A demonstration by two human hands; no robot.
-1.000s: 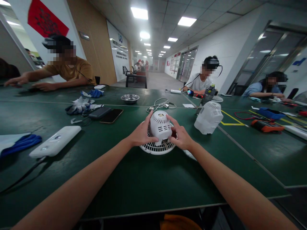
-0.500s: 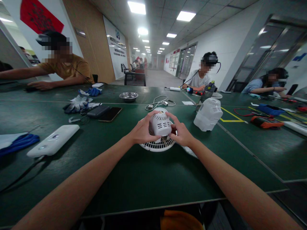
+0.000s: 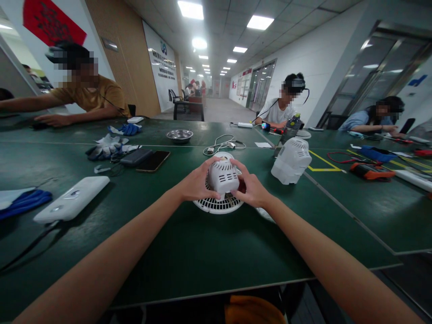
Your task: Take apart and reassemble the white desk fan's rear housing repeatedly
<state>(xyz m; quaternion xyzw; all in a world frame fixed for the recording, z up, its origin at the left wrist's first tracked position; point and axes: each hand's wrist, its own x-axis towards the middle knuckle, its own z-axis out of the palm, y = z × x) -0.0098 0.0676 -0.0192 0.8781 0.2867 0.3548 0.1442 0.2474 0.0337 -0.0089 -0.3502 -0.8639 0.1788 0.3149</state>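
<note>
The person's two hands were clamped on a white cover with slots in it. The left hand (image 3: 198,183) held one side and the right hand (image 3: 252,189) held the other, with fingers near the top and thumbs low down. The white cover (image 3: 224,178) was over a round white grille (image 3: 216,208) (the kind with lots of little bars), which lay on the green surface (image 3: 202,256). It was too hard to see if the cover sat all the way down. Behind it lay a white cord (image 3: 222,145) in loops. To the left were a dark phone (image 3: 153,161) and, nearer, a white box (image 3: 72,200) with a black strap. A shiny bowl (image 3: 179,136) stood farther back. On the right stood a big, pale plastic shell (image 3: 292,161), apart from the hands.
</note>
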